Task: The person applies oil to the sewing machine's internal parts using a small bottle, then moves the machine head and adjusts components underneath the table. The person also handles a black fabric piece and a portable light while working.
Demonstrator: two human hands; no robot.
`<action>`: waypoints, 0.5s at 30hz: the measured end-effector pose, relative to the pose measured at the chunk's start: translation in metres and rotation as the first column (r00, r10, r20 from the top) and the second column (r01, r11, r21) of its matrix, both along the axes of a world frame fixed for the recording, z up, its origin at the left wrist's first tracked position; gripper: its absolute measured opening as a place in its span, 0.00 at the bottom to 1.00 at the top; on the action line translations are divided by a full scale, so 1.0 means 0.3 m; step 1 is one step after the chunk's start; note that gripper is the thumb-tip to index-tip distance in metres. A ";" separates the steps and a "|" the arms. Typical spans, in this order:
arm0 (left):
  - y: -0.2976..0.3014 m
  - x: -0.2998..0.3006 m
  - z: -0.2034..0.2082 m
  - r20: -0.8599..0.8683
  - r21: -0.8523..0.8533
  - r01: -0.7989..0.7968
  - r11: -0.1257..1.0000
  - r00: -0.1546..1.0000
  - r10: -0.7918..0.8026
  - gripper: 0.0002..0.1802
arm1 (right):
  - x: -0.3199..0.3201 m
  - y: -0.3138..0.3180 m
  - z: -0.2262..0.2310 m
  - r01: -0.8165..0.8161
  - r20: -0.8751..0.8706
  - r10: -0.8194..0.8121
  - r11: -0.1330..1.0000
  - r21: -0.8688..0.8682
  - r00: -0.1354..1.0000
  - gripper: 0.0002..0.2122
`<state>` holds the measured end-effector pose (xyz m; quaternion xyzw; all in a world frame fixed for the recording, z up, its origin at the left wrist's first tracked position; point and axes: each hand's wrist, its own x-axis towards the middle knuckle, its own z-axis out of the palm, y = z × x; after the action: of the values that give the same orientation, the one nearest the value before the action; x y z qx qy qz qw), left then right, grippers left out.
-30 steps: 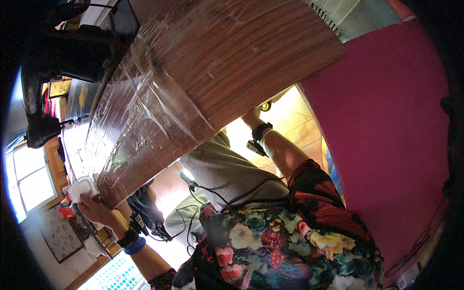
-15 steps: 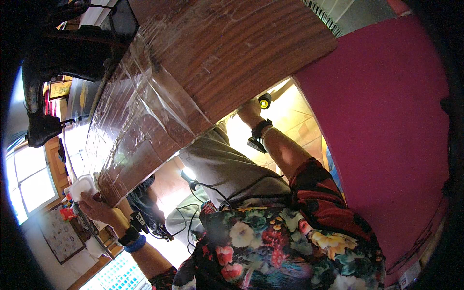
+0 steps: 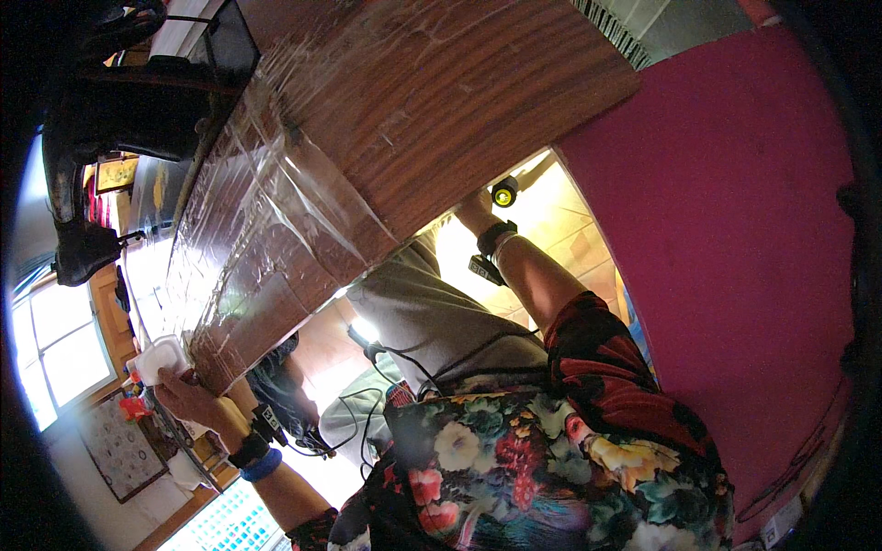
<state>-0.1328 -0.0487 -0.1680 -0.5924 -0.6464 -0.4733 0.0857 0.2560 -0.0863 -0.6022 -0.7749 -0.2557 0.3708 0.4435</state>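
At the lower left, my left hand [image 3: 188,399] grips the near side of a small white plastic container [image 3: 162,356], beside the corner of a brown wood-grain tabletop [image 3: 441,119]. My right hand [image 3: 474,213] reaches down past the table's near edge, closed on a black cylinder with a yellow ring at its end [image 3: 503,192]. The table edge hides part of those fingers. Wrinkled clear plastic film [image 3: 303,197] covers the table's left part. Each wrist wears a dark strap with a small black device.
A large magenta panel [image 3: 726,211] fills the right side. Black cables [image 3: 404,356] hang across my lap. At the upper left stands a black machine, perhaps a sewing machine [image 3: 129,119]. A bright window [image 3: 60,344] is at the far left, and a blue-white latticed basket [image 3: 225,523] sits below.
The view has shifted very slightly. Both hands keep almost the same place and hold.
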 end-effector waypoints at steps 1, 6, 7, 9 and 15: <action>0.005 -0.012 -0.005 0.022 0.001 0.022 1.000 1.000 -0.022 0.25 | -0.005 0.007 -0.014 -0.036 0.009 0.036 0.999 -0.021 0.999 0.22; 0.015 -0.036 -0.008 0.039 -0.004 0.030 1.000 0.999 -0.030 0.25 | -0.016 0.005 -0.033 -0.030 0.059 0.025 0.996 0.079 0.998 0.26; 0.017 -0.036 -0.007 -0.007 -0.015 -0.020 1.000 1.000 0.020 0.25 | -0.016 0.006 -0.030 0.016 0.022 -0.018 0.998 0.066 1.000 0.27; 0.018 -0.033 -0.006 -0.044 -0.021 -0.071 0.997 0.997 0.070 0.25 | -0.015 0.001 -0.018 0.041 -0.049 -0.039 0.999 0.036 0.998 0.29; 0.023 -0.032 -0.011 0.031 0.002 -0.022 1.000 0.999 0.022 0.27 | 0.004 -0.008 0.009 -0.074 0.084 0.077 0.996 -0.040 0.993 0.23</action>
<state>-0.1425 -0.0417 -0.1713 -0.5779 -0.6533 -0.4822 0.0817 0.2571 -0.0885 -0.5996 -0.7879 -0.2967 0.3583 0.4035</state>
